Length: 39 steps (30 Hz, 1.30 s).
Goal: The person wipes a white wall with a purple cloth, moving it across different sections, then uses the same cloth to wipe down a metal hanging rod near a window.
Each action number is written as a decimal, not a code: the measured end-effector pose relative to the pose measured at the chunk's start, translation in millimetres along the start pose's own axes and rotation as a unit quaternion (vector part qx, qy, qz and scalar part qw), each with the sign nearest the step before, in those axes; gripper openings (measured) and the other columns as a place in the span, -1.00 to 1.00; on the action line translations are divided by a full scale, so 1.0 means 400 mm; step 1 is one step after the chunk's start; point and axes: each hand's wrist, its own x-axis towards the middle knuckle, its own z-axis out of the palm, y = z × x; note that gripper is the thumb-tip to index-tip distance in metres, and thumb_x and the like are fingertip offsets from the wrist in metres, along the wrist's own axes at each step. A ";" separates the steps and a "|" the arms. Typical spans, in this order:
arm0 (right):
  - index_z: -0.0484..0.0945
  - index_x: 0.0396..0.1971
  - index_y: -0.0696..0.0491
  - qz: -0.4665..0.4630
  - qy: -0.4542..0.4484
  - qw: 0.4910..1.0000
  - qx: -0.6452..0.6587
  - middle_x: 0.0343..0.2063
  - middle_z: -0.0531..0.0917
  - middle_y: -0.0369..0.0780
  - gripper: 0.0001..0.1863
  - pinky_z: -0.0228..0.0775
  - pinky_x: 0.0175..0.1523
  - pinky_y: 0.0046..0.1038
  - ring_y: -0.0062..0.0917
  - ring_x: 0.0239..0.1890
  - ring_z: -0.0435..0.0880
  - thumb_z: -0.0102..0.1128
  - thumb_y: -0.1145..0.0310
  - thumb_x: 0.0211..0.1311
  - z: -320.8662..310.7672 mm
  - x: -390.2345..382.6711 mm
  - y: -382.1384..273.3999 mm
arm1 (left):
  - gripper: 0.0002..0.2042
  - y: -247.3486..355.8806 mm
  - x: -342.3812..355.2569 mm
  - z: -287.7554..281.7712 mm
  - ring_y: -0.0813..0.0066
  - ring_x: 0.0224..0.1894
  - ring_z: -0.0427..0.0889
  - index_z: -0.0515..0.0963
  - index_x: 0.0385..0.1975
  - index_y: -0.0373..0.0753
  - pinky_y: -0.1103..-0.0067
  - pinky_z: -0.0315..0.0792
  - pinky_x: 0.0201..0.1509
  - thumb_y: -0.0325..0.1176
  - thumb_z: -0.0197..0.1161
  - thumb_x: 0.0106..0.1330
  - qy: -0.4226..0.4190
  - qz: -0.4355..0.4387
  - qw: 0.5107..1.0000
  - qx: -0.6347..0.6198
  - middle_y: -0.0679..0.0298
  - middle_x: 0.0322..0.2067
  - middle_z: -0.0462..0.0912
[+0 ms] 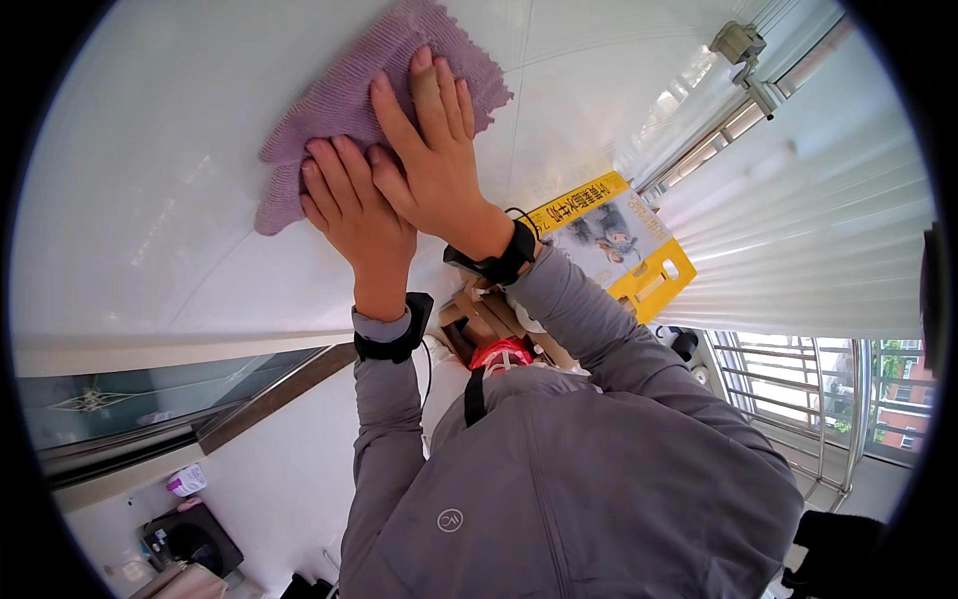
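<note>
A mauve ribbed cloth point(334, 95) with ragged edges lies spread against a smooth white surface point(150, 200). My left hand point(354, 215) rests flat on its lower part, fingers stretched out. Higher up and to the right, my right hand point(439, 165) also presses on the cloth, with its fingers extended and its thumb by the left hand's fingers. The two hands touch or slightly overlap. Both arms reach up in grey sleeves, and each wrist wears a black strap with a small device. What lies under the palms is hidden.
Right of my forearm is a yellow and white carton point(649, 275) with a handle hole. An open cardboard box point(484, 314) and a red bag point(502, 352) sit beyond my chest. A metal bracket point(740, 45), a white pleated curtain point(798, 260) and a barred window point(788, 374) are right.
</note>
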 end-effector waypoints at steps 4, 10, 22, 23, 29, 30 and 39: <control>0.42 0.07 0.07 0.055 -0.069 0.994 -0.062 0.22 0.19 0.16 -0.50 -0.15 0.33 0.02 0.08 0.26 0.14 0.02 0.21 0.11 0.059 -0.299 0.076 | -0.60 -0.006 -0.247 0.110 0.19 0.20 0.30 0.41 0.04 -0.19 0.32 0.19 0.14 -0.20 0.04 0.22 -0.018 0.084 0.996 0.035 0.17 0.14 0.38; 0.09 0.21 0.27 0.305 -0.197 0.932 -0.002 0.25 -0.04 0.29 -0.41 -0.16 0.35 0.00 0.18 0.30 -0.04 -0.10 0.34 0.21 0.044 -0.593 0.051 | -0.65 -0.004 -0.512 0.154 0.31 0.15 0.38 0.46 -0.01 -0.16 0.36 0.32 0.05 -0.28 0.07 0.18 -0.225 0.140 0.963 -0.050 0.27 0.12 0.43; -0.19 0.32 0.27 0.439 -0.148 0.884 0.072 0.33 -0.18 0.19 -0.32 -0.17 0.39 -0.27 0.06 0.37 -0.13 -0.20 0.47 0.23 -0.024 -0.600 0.224 | -0.54 0.166 -0.375 0.180 0.62 -0.27 0.55 0.42 0.11 -0.12 0.57 0.35 -0.27 -0.34 0.10 0.13 -0.389 0.100 0.901 -0.162 0.49 0.16 0.42; -0.19 0.32 0.27 0.431 -0.157 0.885 0.077 0.33 -0.18 0.19 -0.32 -0.17 0.39 -0.27 0.06 0.37 -0.13 -0.20 0.47 0.23 -0.025 -0.596 0.228 | -0.54 0.169 -0.373 0.181 0.62 -0.27 0.55 0.42 0.11 -0.12 0.57 0.35 -0.27 -0.34 0.10 0.13 -0.385 0.088 0.905 -0.157 0.49 0.16 0.42; -0.22 0.32 0.28 0.466 -0.179 0.860 0.105 0.33 -0.20 0.21 -0.33 -0.24 0.41 -0.25 0.03 0.38 -0.16 -0.18 0.42 0.31 0.045 -0.644 0.080 | -0.53 0.046 -0.452 0.109 0.61 -0.21 0.56 0.40 0.13 -0.11 0.57 0.34 -0.20 -0.33 0.12 0.13 -0.359 0.066 0.918 -0.153 0.48 0.08 0.50; -0.15 0.29 0.31 0.460 -0.181 0.863 0.106 0.29 -0.16 0.28 -0.34 -0.19 0.39 -0.19 0.13 0.35 -0.13 -0.12 0.42 0.29 0.064 -0.664 0.053 | -0.53 0.017 -0.467 0.079 0.62 -0.19 0.56 0.40 0.12 -0.10 0.58 0.34 -0.19 -0.33 0.12 0.14 -0.361 0.042 0.920 -0.149 0.48 0.06 0.51; 0.11 0.20 0.27 0.346 -0.279 0.875 0.193 0.23 -0.11 0.35 -0.46 -0.14 0.31 0.07 0.33 0.28 -0.13 -0.04 0.39 0.28 0.140 -0.655 -0.165 | -0.51 -0.150 -0.620 -0.062 0.36 0.19 0.33 0.33 0.19 -0.16 0.28 0.18 0.24 -0.23 0.09 0.23 -0.349 -0.066 0.933 0.059 0.37 0.17 0.37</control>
